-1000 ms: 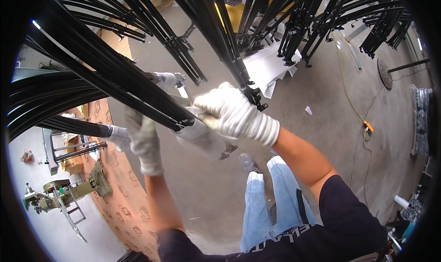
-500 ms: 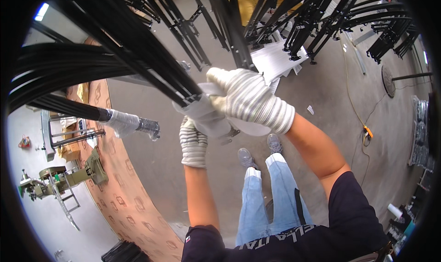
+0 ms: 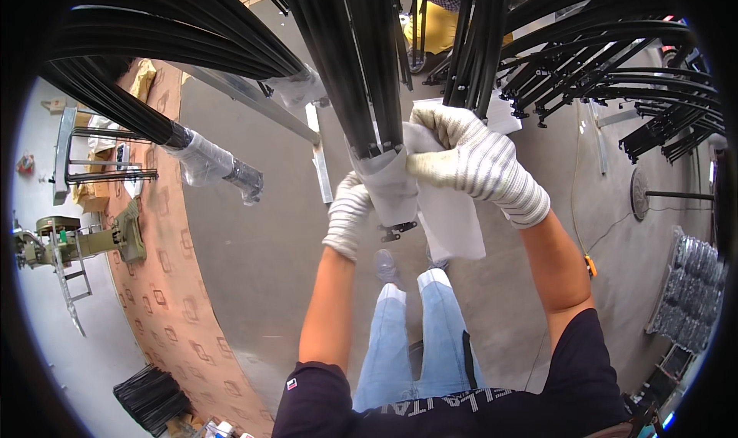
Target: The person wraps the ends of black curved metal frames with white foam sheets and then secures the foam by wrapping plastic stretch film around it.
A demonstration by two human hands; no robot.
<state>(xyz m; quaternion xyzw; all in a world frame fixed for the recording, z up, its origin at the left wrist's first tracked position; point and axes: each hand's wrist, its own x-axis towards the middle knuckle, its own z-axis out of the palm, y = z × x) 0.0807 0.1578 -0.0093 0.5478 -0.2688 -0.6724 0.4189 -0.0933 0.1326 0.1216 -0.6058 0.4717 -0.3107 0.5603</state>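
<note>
A bundle of long black metal bars (image 3: pixel 344 61) hangs in front of me, a white foam sheet (image 3: pixel 453 227) wrapped about its lower end. Small black end brackets (image 3: pixel 398 229) poke out below the wrap. My right hand (image 3: pixel 480 165), in a striped knit glove, pinches the sheet at the bundle's right side. The sheet's loose part hangs down beneath that hand. Against the bundle's left side, my gloved left hand (image 3: pixel 350 217) is closed around the wrapped end, its fingertips hidden behind it.
Other black bar bundles hang to the left, one with a clear plastic-wrapped end (image 3: pixel 211 161). Unwrapped bars with brackets (image 3: pixel 530 92) crowd the upper right. A person in yellow trousers (image 3: pixel 434 27) is beyond them. A cable with an orange connector (image 3: pixel 590 266) lies on the floor.
The wrapped bundle and both hands have moved right in view. The loose foam now hangs lower under my right hand, and the end brackets show more clearly.
</note>
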